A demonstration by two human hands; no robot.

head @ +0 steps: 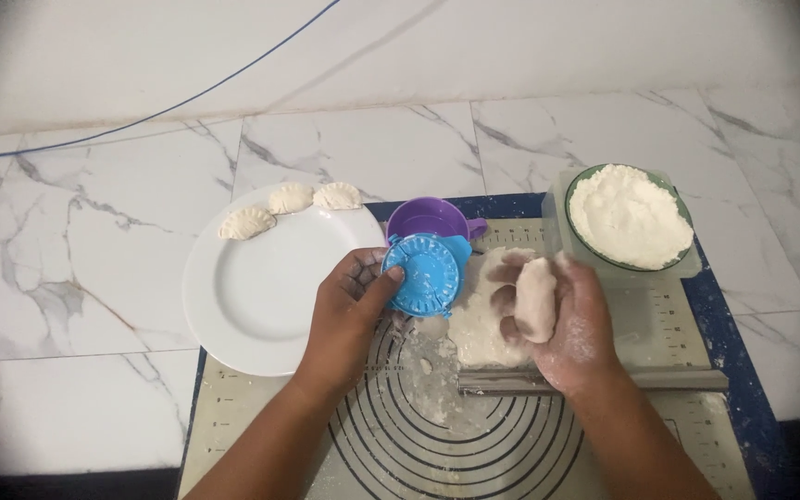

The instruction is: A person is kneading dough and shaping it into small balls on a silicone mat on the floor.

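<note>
Left hand [349, 310] grips the blue dumpling press [425, 274] at its rim, right hand [562, 319] cups a dough piece [537, 298]; best to flatten it evenly and centre it on the press.

Glossy white plate [261, 296], blue plastic press [423, 275], soft floury dough [537, 298], polished marble floor [67, 278]

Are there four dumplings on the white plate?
No, the white plate holds only three dumplings, lined up along its far rim.

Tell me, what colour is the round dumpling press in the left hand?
The dumpling press held by the left hand is bright blue, seen clearly in the head view.
</note>
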